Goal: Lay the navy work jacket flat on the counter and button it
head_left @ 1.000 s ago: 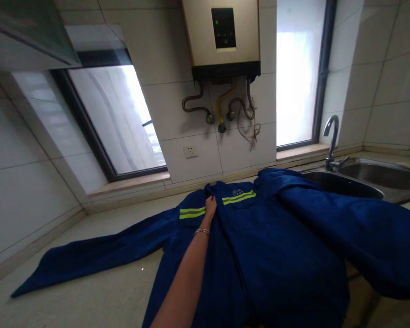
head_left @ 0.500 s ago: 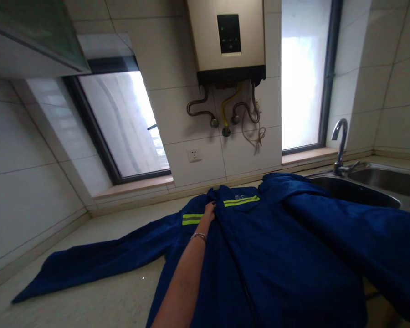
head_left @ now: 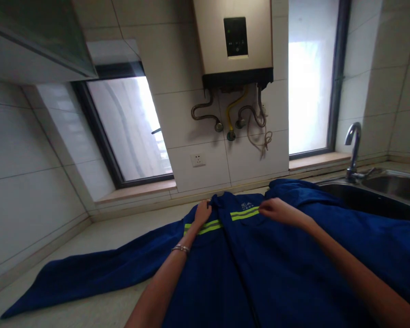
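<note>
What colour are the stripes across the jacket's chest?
Fluorescent yellow-green stripes on the dark blue jacket, clearest in the head view.

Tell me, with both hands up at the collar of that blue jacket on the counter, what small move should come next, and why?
Probably smooth the collar flat. The left hand rests on the blue jacket by the collar, the right hand just past the yellow stripe. The front lies spread on the counter, but its right side is bunched toward the sink.

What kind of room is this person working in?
Most likely a home kitchen: a steel sink with a tap, a wall-mounted water heater, and a stone counter where a blue work jacket lies.
</note>
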{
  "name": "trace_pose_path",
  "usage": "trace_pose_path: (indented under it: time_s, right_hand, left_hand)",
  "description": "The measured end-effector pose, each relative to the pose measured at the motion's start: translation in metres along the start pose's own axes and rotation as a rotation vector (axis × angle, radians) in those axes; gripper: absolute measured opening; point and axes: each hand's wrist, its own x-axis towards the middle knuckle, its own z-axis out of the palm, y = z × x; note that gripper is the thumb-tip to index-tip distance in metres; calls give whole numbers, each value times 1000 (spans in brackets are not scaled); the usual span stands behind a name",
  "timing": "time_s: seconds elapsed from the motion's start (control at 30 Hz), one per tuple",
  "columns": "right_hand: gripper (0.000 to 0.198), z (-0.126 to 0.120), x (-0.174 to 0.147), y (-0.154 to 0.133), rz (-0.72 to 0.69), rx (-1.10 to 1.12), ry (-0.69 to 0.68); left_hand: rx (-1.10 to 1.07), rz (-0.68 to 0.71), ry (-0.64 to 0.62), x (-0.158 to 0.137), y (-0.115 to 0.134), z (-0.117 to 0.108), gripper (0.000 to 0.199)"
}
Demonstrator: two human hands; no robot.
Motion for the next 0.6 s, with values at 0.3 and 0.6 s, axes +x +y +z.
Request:
trace_pose_path:
  time_s: [0.3, 0.6]
  right_hand:
    - [57, 112, 192, 21, 25, -202, -182]
    - [65, 170, 213, 75, 271, -215, -196]
  left_hand:
    - [467, 74, -168, -12, -60, -35, 43]
    - [283, -110, 36, -14, -44, -16, 35]
